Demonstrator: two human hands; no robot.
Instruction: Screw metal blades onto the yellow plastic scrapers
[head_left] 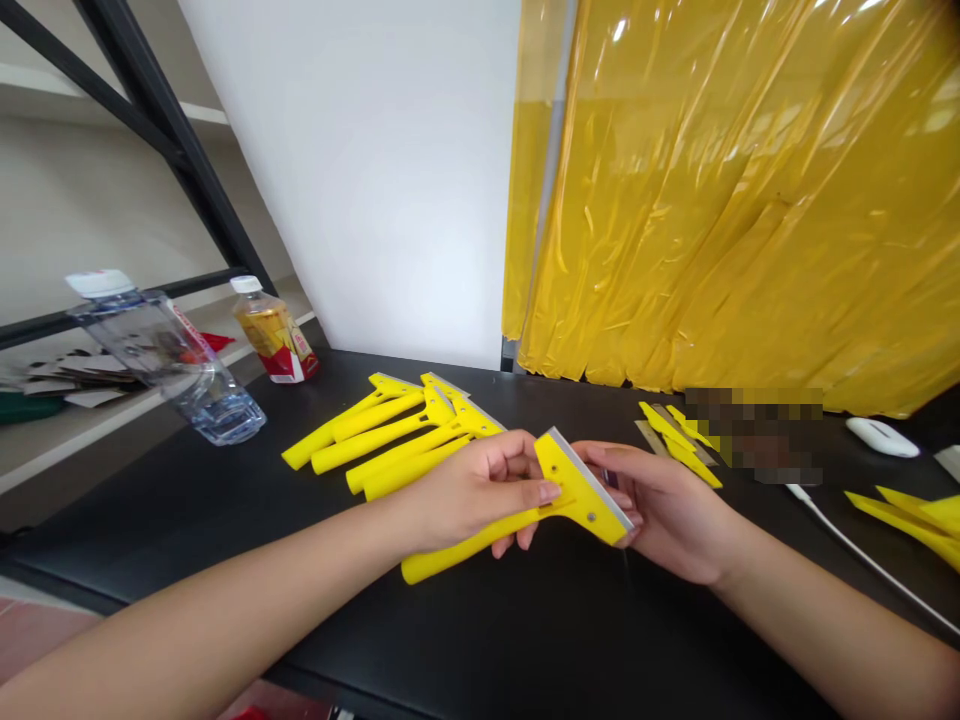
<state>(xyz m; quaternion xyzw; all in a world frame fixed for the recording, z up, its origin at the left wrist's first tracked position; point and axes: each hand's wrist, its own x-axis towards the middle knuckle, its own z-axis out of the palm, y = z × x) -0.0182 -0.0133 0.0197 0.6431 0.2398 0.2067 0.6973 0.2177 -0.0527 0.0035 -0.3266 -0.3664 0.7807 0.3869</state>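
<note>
A yellow scraper (480, 542) with a metal blade along its wide head is tilted over the black table. My left hand (480, 490) is closed around its neck, the thumb lying on the head near a small slot. On the blade side, my right hand (667, 505) is closed at the head, its fingers partly hidden behind it. A small dark shiny thing (609, 478) shows by the right fingers; I cannot tell what it is. Just beyond my left hand lie several more yellow scrapers (390, 440), side by side with their handles pointing left.
Flat yellow pieces and thin strips (679, 440) lie at the right, with more yellow pieces (915, 515) near the edge. A white cable (862, 555), a white case (881, 437) and a blurred-out patch are nearby. A clear bottle (180, 360) and a drink bottle (274, 330) stand left.
</note>
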